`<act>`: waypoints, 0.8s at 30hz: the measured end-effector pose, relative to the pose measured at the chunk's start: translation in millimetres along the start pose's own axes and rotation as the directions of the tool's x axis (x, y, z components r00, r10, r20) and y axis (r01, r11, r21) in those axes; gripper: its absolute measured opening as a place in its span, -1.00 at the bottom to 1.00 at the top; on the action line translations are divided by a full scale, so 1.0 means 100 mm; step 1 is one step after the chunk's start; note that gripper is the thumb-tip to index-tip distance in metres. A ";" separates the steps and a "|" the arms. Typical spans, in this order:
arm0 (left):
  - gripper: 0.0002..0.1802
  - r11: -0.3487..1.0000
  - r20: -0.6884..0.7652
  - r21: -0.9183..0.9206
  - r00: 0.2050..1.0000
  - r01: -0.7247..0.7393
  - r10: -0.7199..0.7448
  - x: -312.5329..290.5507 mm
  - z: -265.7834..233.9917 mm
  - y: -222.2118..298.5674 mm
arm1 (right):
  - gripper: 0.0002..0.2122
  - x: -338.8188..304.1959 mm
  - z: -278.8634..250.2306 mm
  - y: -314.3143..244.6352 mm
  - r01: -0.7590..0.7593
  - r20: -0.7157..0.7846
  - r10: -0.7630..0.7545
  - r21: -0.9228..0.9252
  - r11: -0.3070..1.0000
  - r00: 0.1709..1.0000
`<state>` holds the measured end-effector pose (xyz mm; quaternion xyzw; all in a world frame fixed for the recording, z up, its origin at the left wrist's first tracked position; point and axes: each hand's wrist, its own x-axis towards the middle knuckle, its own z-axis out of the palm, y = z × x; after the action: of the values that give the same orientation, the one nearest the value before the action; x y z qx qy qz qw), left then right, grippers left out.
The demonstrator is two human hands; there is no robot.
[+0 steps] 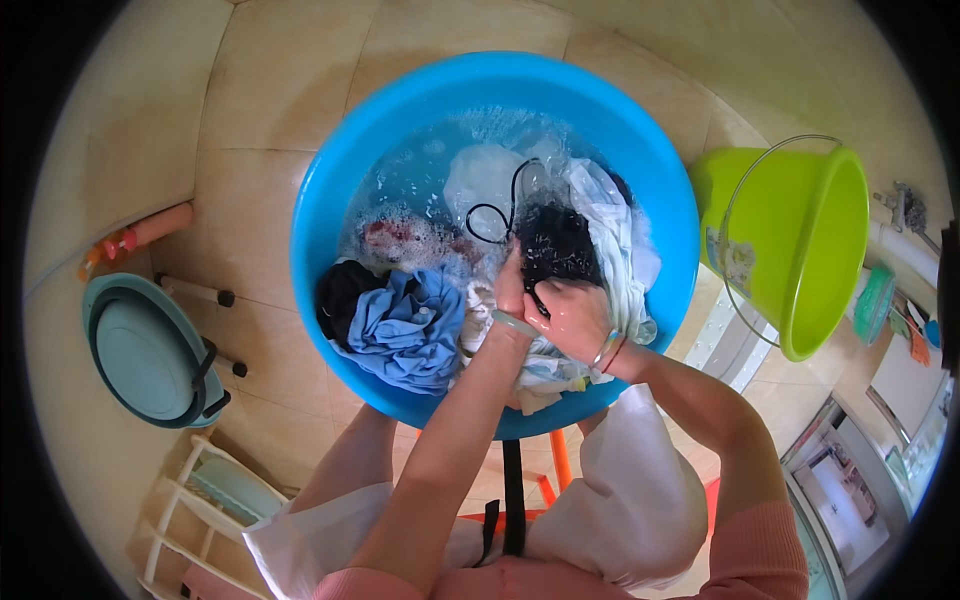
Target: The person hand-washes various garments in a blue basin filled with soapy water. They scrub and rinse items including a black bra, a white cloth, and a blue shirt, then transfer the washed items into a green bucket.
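Both my hands are over a round blue tub (312, 235) of sudsy water. My left hand (511, 285) and my right hand (572, 314) are close together, closed on a wet black garment (560, 243). A thin black cord (488, 222) loops out from beside it onto the water. Right of the garment, white cloth (603, 225) lies along the tub's side, and more pale cloth bunches under my wrists. A crumpled blue garment (412, 325) rests at the near left, next to black cloth (343, 300). Reddish cloth (392, 236) shows through foam.
At the right, a lime-green bucket (735, 235) with a wire handle stands near a wall tap (908, 208). Teal basins (148, 345) and an orange-red bottle (145, 230) are at the left. Nearer stands a white rack (195, 500). My knees flank the tub's near edge.
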<state>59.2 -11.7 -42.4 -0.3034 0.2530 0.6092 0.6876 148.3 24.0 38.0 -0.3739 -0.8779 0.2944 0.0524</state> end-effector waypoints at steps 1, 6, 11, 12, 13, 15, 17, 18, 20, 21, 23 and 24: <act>-0.48 0.999 -0.024 0.036 0.999 0.023 -0.022 -0.04 0.08 0.01 | -0.77 0.04 0.01 0.01 -0.037 -0.006 0.037 -0.034 0.999 0.999; -0.53 0.989 -0.146 0.091 0.981 -0.115 0.128 0.00 0.09 -0.02 | -0.76 0.95 0.31 0.40 -0.291 0.052 0.303 -0.161 0.943 0.952; -0.62 0.998 -0.170 0.035 0.984 -0.044 0.049 0.12 0.00 -0.05 | -0.81 1.38 0.28 0.72 -0.279 0.131 0.338 -0.338 0.899 0.932; -0.60 0.999 -0.108 0.030 0.994 -0.026 0.029 0.13 -0.05 -0.04 | -0.81 1.29 0.26 0.71 -0.253 0.112 0.300 -0.312 0.916 0.947; -0.57 0.997 -0.128 0.016 0.988 -0.081 0.083 0.13 -0.03 -0.04 | -0.81 1.21 0.24 0.63 -0.211 0.092 0.245 -0.284 0.935 0.965; -0.51 0.995 -0.110 0.004 0.988 -0.105 0.104 0.06 0.10 -0.01 | -0.81 0.91 0.18 0.38 -0.139 0.058 0.155 -0.214 0.967 0.986; -0.53 0.998 0.032 -0.052 0.998 -0.047 0.049 0.13 -0.19 0.00 | -0.77 0.44 0.07 0.05 -0.054 0.008 0.056 -0.124 0.991 0.998; -0.54 0.996 0.139 -0.087 0.989 -0.033 0.045 0.14 -0.24 0.01 | -0.75 0.24 0.04 -0.02 -0.022 -0.027 0.020 -0.071 0.997 0.999; -0.56 1.000 -0.018 -0.002 1.000 -0.011 0.011 -0.02 0.04 0.01 | -0.75 0.13 -0.03 -0.02 -0.063 -0.015 0.063 -0.004 0.998 0.998; -0.56 0.998 -0.053 0.032 0.997 -0.047 0.049 0.04 -0.06 0.02 | -0.75 0.11 -0.03 -0.04 -0.067 -0.007 0.068 0.037 0.997 0.998; -0.59 0.995 -0.059 0.002 0.994 -0.096 0.096 0.05 -0.21 -0.03 | -0.74 0.36 0.18 0.11 -0.107 -0.038 0.104 -0.094 0.990 0.994; -0.63 0.997 -0.199 0.055 0.978 -0.056 0.066 0.04 -0.02 -0.04 | -0.73 0.55 0.25 0.23 -0.167 -0.024 0.165 -0.150 0.975 0.986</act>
<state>63.2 -11.0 -46.2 -0.3382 0.3452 0.5899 0.6468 115.9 62.1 -2.7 -0.4506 -0.8631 0.2283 0.0039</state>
